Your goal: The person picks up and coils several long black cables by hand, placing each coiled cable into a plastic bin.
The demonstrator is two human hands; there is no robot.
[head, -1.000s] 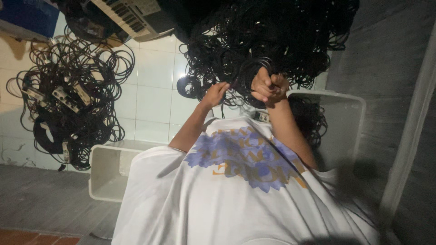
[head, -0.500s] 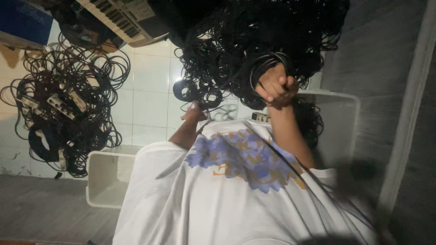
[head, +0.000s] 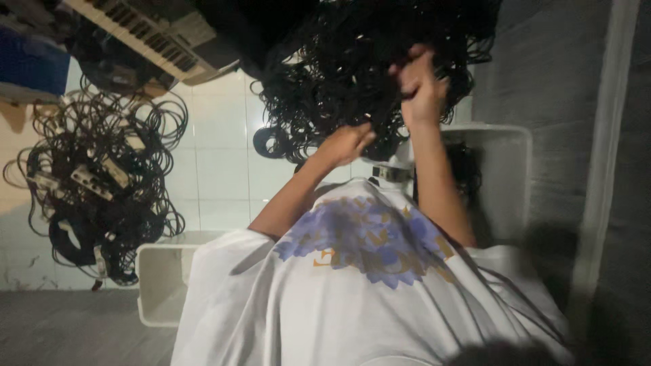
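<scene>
Far left: cable pile (head: 102, 196) with power strips on tiled floor; keyboard (head: 152, 34) cut off at top edge. White bin (head: 159, 281) partly hidden by shirt. Left hand (head: 346, 144) curled at cable tangle (head: 352, 74); grip unclear. Right hand (head: 419, 85) fisted on strands, fingers partly buried. Right bin (head: 505, 169) shadowed, contents unclear.

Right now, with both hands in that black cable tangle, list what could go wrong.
1. The right hand is closed deep in the cable tangle; pulling could tighten loops around its fingers or set the knots harder.
2. The white bin sits right beside the tangle; a hard tug might snag and shift it.
3. The light is dim, so the left hand at the tangle's edge may catch the wrong strand.
</scene>
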